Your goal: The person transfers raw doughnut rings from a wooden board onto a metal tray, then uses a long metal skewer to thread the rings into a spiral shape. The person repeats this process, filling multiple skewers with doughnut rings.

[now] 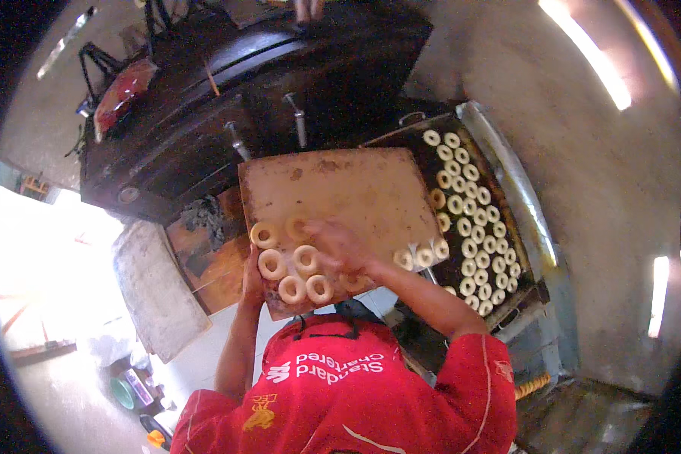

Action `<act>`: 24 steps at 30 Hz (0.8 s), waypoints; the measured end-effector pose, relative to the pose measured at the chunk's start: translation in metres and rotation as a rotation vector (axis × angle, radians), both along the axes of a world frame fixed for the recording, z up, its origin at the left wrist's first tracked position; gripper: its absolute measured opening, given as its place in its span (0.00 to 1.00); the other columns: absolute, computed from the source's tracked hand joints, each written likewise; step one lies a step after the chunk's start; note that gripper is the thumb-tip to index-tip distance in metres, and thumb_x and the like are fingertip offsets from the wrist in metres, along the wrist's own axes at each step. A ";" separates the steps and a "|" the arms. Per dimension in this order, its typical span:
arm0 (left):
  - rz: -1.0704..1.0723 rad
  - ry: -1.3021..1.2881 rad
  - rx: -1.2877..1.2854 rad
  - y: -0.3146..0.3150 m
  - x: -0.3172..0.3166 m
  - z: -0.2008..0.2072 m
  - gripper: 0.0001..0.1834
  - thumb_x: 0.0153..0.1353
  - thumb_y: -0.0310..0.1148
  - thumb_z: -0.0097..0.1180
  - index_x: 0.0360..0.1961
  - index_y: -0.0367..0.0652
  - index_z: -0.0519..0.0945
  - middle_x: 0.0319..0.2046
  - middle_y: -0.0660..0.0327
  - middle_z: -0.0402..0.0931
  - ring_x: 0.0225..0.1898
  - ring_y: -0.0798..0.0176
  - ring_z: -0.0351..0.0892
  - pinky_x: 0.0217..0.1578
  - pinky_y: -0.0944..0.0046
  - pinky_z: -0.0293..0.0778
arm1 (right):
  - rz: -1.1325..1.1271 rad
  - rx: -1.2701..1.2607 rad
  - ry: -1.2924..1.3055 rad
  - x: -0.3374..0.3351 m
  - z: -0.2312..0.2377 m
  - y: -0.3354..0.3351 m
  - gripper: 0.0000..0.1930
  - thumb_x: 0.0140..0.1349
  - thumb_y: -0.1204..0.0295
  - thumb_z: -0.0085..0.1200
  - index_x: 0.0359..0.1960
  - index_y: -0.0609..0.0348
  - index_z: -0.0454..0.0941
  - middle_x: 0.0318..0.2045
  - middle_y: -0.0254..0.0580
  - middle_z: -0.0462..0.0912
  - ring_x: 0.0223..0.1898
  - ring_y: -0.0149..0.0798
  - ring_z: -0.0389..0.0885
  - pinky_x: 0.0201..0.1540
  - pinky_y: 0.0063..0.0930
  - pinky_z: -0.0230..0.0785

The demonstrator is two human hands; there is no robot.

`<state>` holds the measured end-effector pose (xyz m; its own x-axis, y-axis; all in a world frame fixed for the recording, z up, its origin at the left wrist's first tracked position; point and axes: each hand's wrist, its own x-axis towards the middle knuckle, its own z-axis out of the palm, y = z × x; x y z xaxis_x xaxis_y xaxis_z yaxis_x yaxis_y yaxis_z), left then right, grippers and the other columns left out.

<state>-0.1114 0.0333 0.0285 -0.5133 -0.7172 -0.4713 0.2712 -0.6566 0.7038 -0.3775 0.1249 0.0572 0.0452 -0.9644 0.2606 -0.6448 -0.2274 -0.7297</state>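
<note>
Shirt (333,393), red, fills the near middle, with both forearms reaching away from it. Just beyond, a brown board (348,189) slopes across the middle. The left grip (254,278) grasps its left edge. The right grip (339,248) is over the near half of the board, blurred, its fingertips by a pale ring; I cannot tell whether it holds anything. More dough rings (282,265) lie at the board's near left corner, some touching, and a few sit along its near right edge. To the left is a pale slab (163,291).

On the right, beside the board, a dark tray (418,138) carries many pale rings in close, uneven rows, most toward its right side. Farther off stands a large black box (265,83) with two metal handles (300,127) pointing toward the board. A red bag (125,98) is at its far left.
</note>
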 end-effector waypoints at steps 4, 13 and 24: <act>-0.067 -0.136 -0.316 -0.003 0.006 -0.058 0.30 0.81 0.58 0.43 0.62 0.43 0.77 0.48 0.63 0.82 0.46 0.65 0.83 0.47 0.62 0.82 | -0.140 0.066 0.460 0.018 0.009 -0.004 0.30 0.56 0.64 0.66 0.62 0.56 0.77 0.59 0.51 0.80 0.67 0.58 0.71 0.76 0.69 0.51; 0.078 -0.105 0.077 -0.049 0.091 -0.007 0.26 0.78 0.58 0.49 0.60 0.48 0.78 0.41 0.66 0.81 0.38 0.67 0.83 0.36 0.65 0.82 | -0.490 0.178 0.588 -0.217 -0.069 0.045 0.18 0.61 0.65 0.59 0.52 0.55 0.84 0.52 0.51 0.84 0.60 0.55 0.77 0.72 0.65 0.56; 0.013 -0.015 0.036 -0.011 0.005 -0.021 0.29 0.78 0.61 0.46 0.58 0.46 0.81 0.44 0.64 0.83 0.41 0.65 0.83 0.41 0.63 0.83 | 0.139 -0.090 0.013 0.065 0.020 -0.039 0.31 0.62 0.60 0.62 0.68 0.56 0.76 0.64 0.51 0.81 0.71 0.59 0.71 0.80 0.60 0.48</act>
